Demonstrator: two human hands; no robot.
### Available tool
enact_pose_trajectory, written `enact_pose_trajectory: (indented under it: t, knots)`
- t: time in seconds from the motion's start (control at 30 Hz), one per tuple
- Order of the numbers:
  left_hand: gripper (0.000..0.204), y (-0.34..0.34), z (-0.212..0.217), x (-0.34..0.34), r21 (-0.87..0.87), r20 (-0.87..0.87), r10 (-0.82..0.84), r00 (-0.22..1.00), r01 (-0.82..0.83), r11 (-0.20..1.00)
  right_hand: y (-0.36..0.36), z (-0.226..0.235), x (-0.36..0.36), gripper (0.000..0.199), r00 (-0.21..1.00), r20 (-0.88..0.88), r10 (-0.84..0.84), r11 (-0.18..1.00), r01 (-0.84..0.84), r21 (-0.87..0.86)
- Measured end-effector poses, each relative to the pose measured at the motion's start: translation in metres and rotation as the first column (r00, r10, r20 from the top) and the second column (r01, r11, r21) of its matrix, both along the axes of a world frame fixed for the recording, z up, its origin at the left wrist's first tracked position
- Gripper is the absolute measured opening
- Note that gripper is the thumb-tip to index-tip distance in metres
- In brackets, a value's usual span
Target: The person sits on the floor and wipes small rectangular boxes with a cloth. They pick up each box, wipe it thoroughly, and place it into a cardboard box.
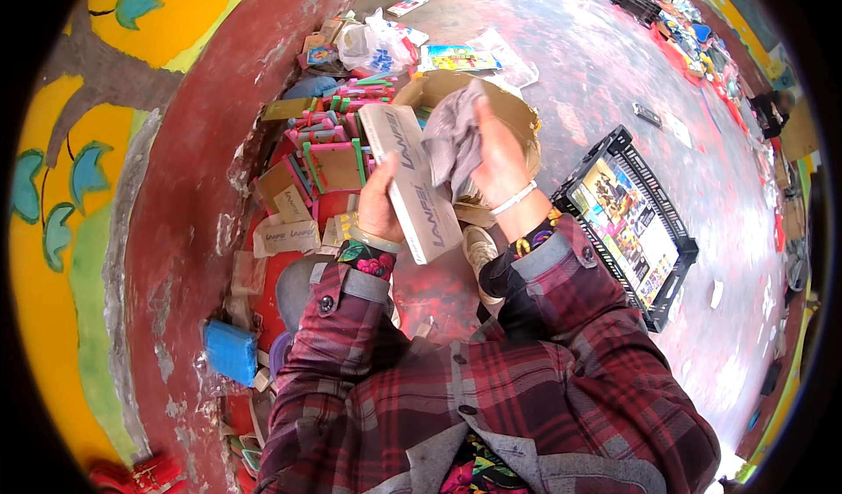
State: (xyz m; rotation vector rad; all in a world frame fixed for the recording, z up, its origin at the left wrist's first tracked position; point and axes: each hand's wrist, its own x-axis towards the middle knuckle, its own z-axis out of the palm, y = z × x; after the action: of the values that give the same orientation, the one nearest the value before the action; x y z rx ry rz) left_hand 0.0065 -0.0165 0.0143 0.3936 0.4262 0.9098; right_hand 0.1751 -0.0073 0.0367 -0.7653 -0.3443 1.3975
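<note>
My left hand [381,203] grips a long, flat, pale cardboard box [410,182] by its left edge, thumb on top. The box is tilted in front of me. In my right hand [502,156] is a crumpled greyish-mauve cloth [453,132], which lies against the upper right part of the box. A white band circles my right wrist. Just beyond both hands stands an open brown cardboard carton [517,108], its inside mostly hidden by the cloth and hand.
Stacks of pink, green and brown framed boards [338,156] line the wall at left. A white plastic bag [375,45] lies beyond them. To the right sits a black plastic crate [624,222] with printed sheets. A blue packet [231,352] lies low at left. Clutter runs along the far right wall.
</note>
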Motion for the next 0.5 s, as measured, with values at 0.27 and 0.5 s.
enact_pose_trajectory:
  t: [0.27,0.5]
  knots:
    - [0.068,0.006,-0.005,0.001,0.079,0.120,-0.103,0.987,0.094,0.992,-0.015,0.019,-0.004,0.048,0.790,0.613,-0.026,0.970,-0.127,0.206]
    - [0.057,-0.001,-0.005,-0.002,0.146,0.080,0.010,0.997,-0.022,0.989,-0.011,0.002,-0.031,0.046,-0.036,0.855,-0.518,0.770,-0.455,0.448]
